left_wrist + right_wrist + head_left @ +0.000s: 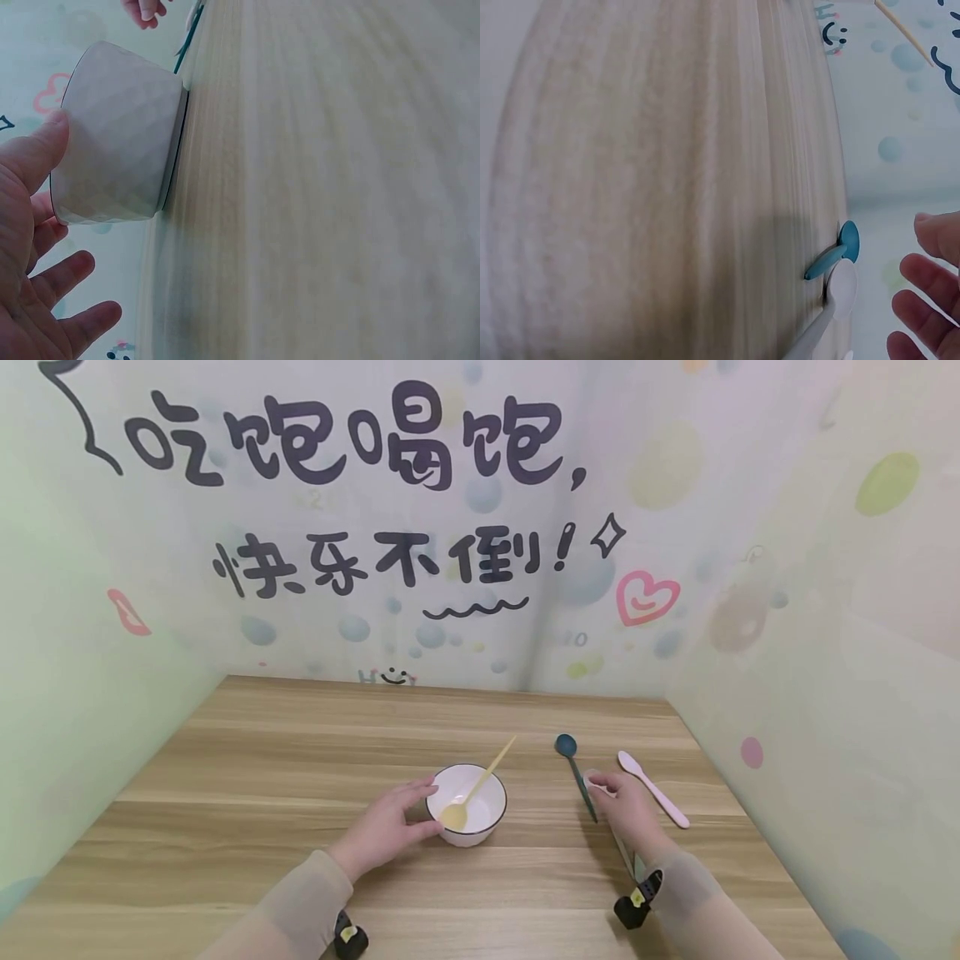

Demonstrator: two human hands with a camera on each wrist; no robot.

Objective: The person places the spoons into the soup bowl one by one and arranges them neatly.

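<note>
Fingers first: those of the left hand [386,828] are spread and relaxed around the near side of the white bowl [467,804], the thumb lying against its faceted wall, as the left wrist view shows; the other fingers stand a little off the wall, so the hand steadies the bowl more than it grips it. The fingers of the right hand [626,806] lie loosely extended on the bench [262,777], their tips at the handle of the teal spoon [574,770]. From the head view it is hard to tell whether they touch the handle or only lie beside it; the right wrist view shows the fingers uncurled and nothing held between them.

Outward from the hands, the bowl stands upright near the middle of the bench with a yellow spoon [480,787] in it, its scoop resting on the bowl's floor and its handle leaning out over the far rim. The teal spoon lies flat, scoop away from the person, just right of the bowl. A pale pink spoon [651,787] lies flat further right, apart from the teal one.

Judging from this layout, one spoon of three is already in the bowl and two are left on the bench. The teal one looks to be next in hand, though it has not yet been lifted; the pink one is untouched.
</note>
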